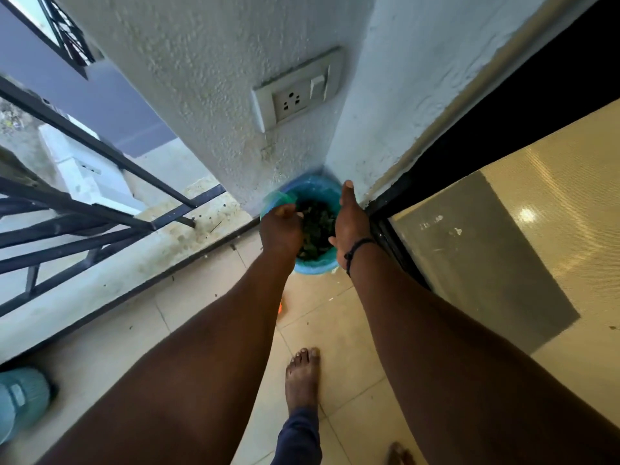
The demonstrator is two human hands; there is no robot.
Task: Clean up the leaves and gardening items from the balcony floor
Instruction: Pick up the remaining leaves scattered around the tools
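Note:
A bin lined with a blue plastic bag [315,267] stands in the wall corner on the balcony floor, filled with dark green leaves [317,226]. My left hand [280,229] is over the bin's left rim, fingers curled on the bag's edge and the leaves; exactly what it grips is blurred. My right hand [350,223] is flat and open along the bin's right side, fingers pointing to the wall, a black cord on its wrist.
A dark metal railing [100,209] and a dirty ledge [188,236] run along the left. A wall socket [297,92] sits above the bin. A glass sliding door [503,236] stands to the right. A teal pot [20,401] sits at bottom left. My bare foot [302,377] is on the tiles.

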